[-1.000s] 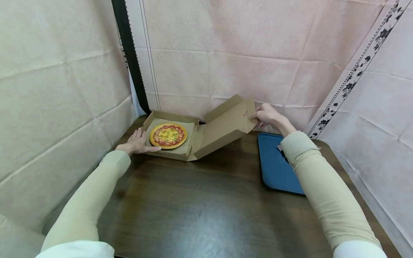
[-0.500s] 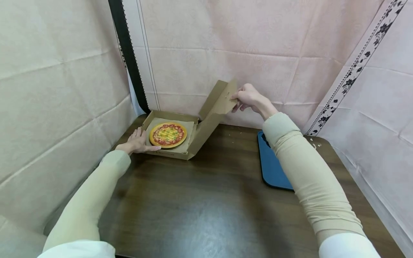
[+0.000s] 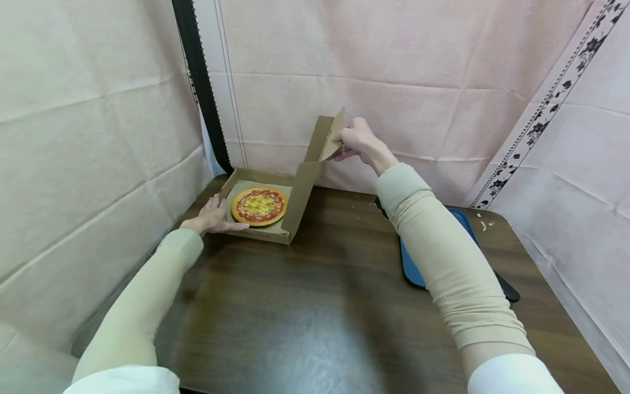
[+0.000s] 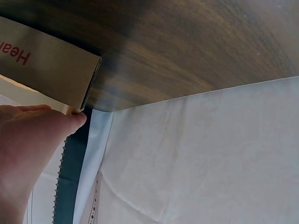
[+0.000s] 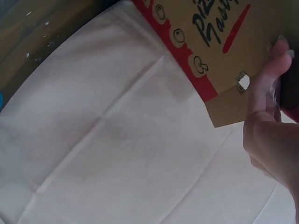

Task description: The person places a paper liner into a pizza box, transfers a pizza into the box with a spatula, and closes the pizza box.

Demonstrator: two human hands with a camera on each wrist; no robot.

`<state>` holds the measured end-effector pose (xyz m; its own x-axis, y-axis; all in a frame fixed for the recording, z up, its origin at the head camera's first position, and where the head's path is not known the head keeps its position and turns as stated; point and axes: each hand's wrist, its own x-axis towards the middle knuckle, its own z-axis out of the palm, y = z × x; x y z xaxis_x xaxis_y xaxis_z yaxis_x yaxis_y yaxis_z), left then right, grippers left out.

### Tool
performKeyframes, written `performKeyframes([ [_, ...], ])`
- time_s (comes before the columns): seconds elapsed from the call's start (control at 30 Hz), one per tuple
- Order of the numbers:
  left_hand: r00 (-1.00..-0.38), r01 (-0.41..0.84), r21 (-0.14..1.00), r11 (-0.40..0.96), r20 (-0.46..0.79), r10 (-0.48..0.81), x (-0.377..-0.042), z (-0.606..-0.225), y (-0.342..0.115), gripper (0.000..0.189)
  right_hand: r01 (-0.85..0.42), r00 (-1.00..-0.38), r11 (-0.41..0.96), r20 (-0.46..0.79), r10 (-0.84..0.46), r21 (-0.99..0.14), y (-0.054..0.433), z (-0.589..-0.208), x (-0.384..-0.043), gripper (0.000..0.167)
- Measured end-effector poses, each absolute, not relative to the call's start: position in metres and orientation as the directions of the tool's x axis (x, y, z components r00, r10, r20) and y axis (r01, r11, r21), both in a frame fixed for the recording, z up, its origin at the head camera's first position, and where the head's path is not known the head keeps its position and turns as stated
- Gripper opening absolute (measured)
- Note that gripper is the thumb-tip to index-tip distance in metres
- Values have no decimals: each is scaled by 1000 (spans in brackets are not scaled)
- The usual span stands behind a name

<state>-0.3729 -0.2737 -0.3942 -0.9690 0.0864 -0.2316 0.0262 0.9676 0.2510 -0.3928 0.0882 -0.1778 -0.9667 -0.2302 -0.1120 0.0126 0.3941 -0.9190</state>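
Observation:
A pizza (image 3: 258,207) with red and yellow topping lies on paper inside a cardboard pizza box (image 3: 256,235) at the back left of the table. My left hand (image 3: 211,215) rests at the box's front left corner, fingers extended along the side and thumb along the front. In the left wrist view, red lettering shows on the box wall (image 4: 51,65). The lid (image 3: 301,189) stands steeply raised on the box's right side. My right hand (image 3: 359,141) pinches the lid's end flap; printed writing and a red border show on the lid's outside (image 5: 229,51) in the right wrist view.
A blue tray (image 3: 412,268) lies on the right, partly hidden under my right sleeve. A dark handle-like end (image 3: 509,290) shows beside that sleeve. Small pale bits (image 3: 484,224) lie at the table's back right. Cloth walls (image 3: 394,71) stand close behind the box.
My right hand has swung the lid up and leftward, from leaning low on the right to nearly upright. My left hand has stayed at the box corner.

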Motion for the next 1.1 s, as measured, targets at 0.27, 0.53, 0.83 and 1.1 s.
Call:
performKeyframes([
  [0.27, -968, 20, 247, 969, -236, 80, -369, -394, -270, 121, 41, -968, 312, -115, -225, -949, 62, -176, -387, 30],
  [0.53, -971, 23, 234, 972, -225, 77, -370, -393, -268, 120, 40, -970, 290, -107, -218, -956, 54, -176, -387, 29],
  [0.83, -974, 44, 206, 978, -207, 87, -372, -392, -268, 122, 59, -964, 275, -126, -232, -960, 50, -171, -388, 32],
  [1.1, -972, 41, 209, 977, -218, 87, -368, -390, -261, 121, 60, -958, 259, -129, -258, -964, 59, -172, -387, 30],
])
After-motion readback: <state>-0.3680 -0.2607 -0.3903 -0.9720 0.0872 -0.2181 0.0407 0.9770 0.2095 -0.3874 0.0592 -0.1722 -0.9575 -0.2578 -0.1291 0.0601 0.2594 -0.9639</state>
